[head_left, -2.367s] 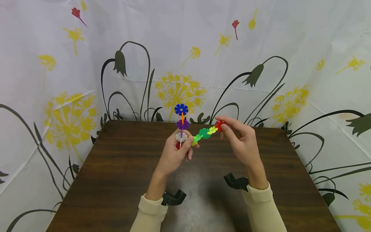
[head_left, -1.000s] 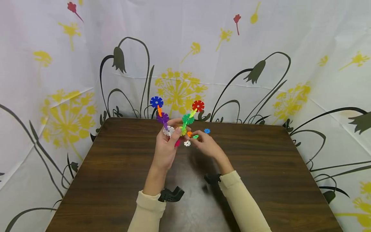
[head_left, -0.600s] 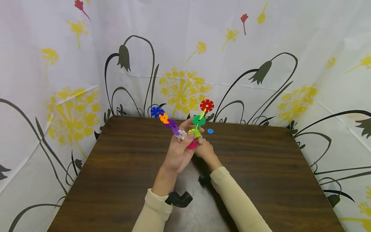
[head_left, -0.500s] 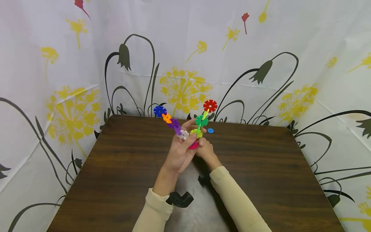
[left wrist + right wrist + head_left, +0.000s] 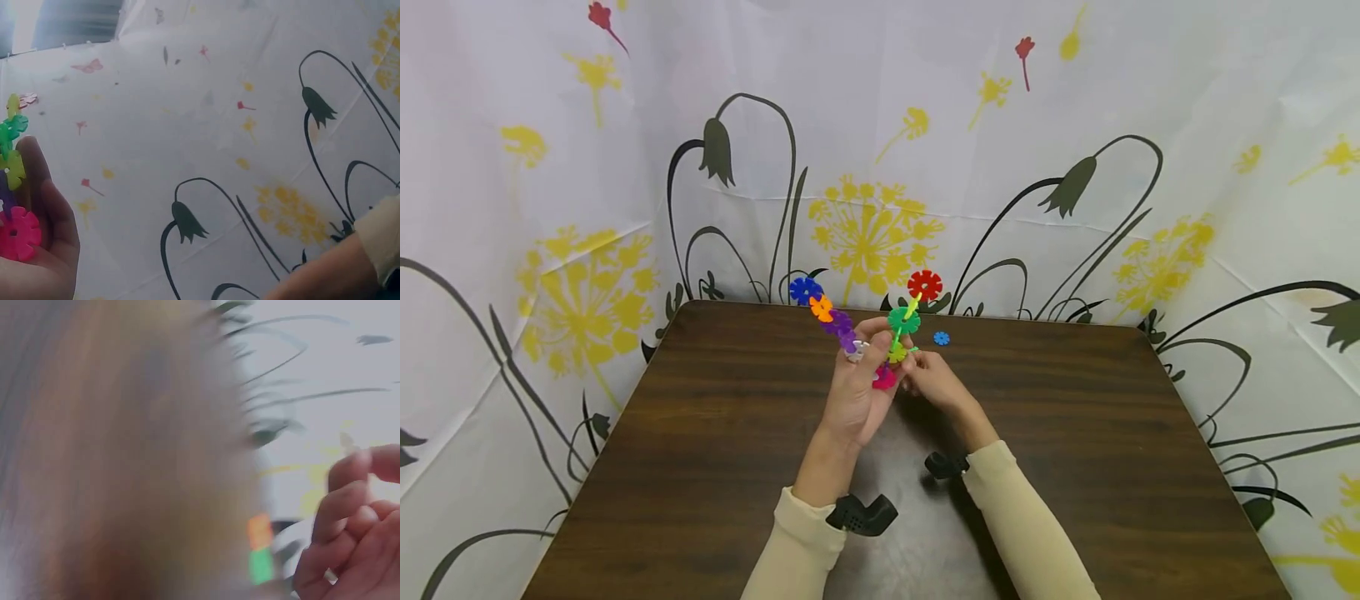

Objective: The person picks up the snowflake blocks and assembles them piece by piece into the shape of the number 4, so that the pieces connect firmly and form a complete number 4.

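In the head view my left hand (image 5: 853, 396) grips a built figure of interlocking snowflake discs. A left branch climbs from a white disc (image 5: 856, 351) through purple discs (image 5: 838, 327) and an orange disc (image 5: 822, 307) to a blue disc (image 5: 806, 291). The right branch has a yellow disc (image 5: 896, 353), a green disc (image 5: 904, 320) and a red disc (image 5: 924, 285). A pink disc (image 5: 19, 232) lies against the left palm. My right hand (image 5: 938, 383), fingers curled, pinches at a lower disc behind the left hand; fingertips are partly hidden. Little is sharp in the right wrist view.
Beyond the right hand a small light-blue disc (image 5: 942, 338) shows; I cannot tell if it is attached. The dark wooden table (image 5: 722, 433) spreads around both arms. A white flowered cloth (image 5: 880, 125) hangs behind it.
The right hand left the red disc, moved down and left behind the figure, and is now slightly drawn back. The figure tilted into a V shape, its left branch leaning left.
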The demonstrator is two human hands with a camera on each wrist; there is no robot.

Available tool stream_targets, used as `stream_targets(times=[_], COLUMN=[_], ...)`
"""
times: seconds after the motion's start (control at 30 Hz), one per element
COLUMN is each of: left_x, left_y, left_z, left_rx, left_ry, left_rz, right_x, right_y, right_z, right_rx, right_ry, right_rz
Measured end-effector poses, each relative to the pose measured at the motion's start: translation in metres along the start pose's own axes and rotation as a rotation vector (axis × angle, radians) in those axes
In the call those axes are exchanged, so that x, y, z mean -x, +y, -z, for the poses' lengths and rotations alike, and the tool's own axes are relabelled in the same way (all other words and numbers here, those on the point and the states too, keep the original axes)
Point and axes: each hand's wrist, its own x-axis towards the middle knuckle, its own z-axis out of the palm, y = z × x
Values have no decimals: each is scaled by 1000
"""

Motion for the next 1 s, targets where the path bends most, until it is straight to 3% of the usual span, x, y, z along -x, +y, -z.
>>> stream_targets(times=[0.1, 0.2, 0.27, 0.4, 0.57, 0.83, 1.0], left_x=[0, -1, -2, -3, -1, -2, 0], left_y=[0, 0, 1, 1, -1, 5, 13], left_z=[0, 0, -1, -2, -2, 4, 7], left_rx=[-20, -69, -113, -201, -294, -545, -591], left_ry=[49, 113, 155, 186, 130, 51, -11], left_rz=[7, -6, -22, -18, 7, -46, -60], right_x=[25, 51, 66, 86, 94, 96, 96], right_y=[-32, -70, -91, -118, -127, -124, -123], right_z=[10, 20, 25, 30, 29, 27, 26], right_rx=[-243, -412, -470, -445, -422, -500, -493], right_ry=[48, 74, 59, 18, -10, 24, 26], right_rz=[52, 190, 287, 385, 394, 368, 343])
